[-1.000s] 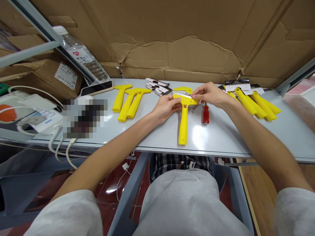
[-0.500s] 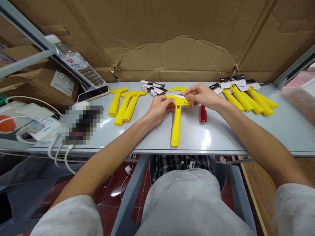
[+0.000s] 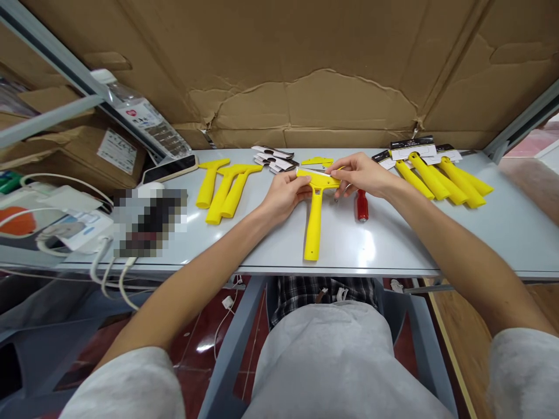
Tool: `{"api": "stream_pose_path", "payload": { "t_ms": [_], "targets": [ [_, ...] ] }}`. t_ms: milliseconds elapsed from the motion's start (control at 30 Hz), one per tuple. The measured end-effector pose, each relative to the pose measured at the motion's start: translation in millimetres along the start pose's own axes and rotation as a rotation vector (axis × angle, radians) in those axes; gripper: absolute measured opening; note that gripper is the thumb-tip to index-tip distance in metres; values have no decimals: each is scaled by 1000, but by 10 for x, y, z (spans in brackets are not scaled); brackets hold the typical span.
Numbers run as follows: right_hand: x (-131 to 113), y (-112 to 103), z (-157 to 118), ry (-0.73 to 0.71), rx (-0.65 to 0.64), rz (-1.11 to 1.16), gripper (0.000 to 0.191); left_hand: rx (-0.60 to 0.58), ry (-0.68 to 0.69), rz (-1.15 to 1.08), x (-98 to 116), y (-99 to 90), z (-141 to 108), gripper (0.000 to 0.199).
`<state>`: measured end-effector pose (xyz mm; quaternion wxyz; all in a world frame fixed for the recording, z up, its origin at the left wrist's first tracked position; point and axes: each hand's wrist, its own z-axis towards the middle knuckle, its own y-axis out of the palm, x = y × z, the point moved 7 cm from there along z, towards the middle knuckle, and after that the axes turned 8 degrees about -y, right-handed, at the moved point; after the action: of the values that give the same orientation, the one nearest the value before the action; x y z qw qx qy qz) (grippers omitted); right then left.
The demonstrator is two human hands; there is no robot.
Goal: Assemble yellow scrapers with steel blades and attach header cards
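A yellow T-shaped scraper (image 3: pixel 312 227) lies with its handle toward me, a pale blade-like strip along the far edge of its head. My left hand (image 3: pixel 283 195) is closed on the left end of the head, thumb on top. At the right end, my right hand (image 3: pixel 360 174) pinches the strip's end against the head; its lower fingers curl underneath and are partly hidden. Just beyond the head lies a loose yellow plate (image 3: pixel 317 161). A red screwdriver handle (image 3: pixel 361 207) rests beside my right hand.
Several yellow scraper handles (image 3: pixel 222 195) lie at left; several carded ones (image 3: pixel 437 180) lie at right. Black-and-white cards (image 3: pixel 275 158) sit behind my left hand. A phone (image 3: pixel 170 169), plastic bottle (image 3: pixel 142 113) and white cables (image 3: pixel 105 267) crowd the left side. Cardboard (image 3: pixel 305 70) stands behind.
The view has shifted slightly, moving the scene a little right and down. Both hands keep their hold on the scraper, with only small finger movement at the right.
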<state>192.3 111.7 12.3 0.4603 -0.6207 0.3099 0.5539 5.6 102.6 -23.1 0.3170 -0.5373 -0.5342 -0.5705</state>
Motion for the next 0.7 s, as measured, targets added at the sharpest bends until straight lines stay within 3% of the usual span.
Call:
{"api": "stream_pose_path", "payload": {
  "t_ms": [167,333,567,700],
  "targets": [
    [-23,62,-24,-2,-35,43,23,38,24,-23,13,-40,16,10],
    [-81,110,-39,-6,57,172,31,69,-1,-61,28,-43,-2,9],
    [-68,192,-61,15,151,253,26,-26,-68,-76,-15,69,-80,35],
    [9,202,-36,34,127,277,31,-38,-88,-61,-40,95,-87,35]
  ]
}}
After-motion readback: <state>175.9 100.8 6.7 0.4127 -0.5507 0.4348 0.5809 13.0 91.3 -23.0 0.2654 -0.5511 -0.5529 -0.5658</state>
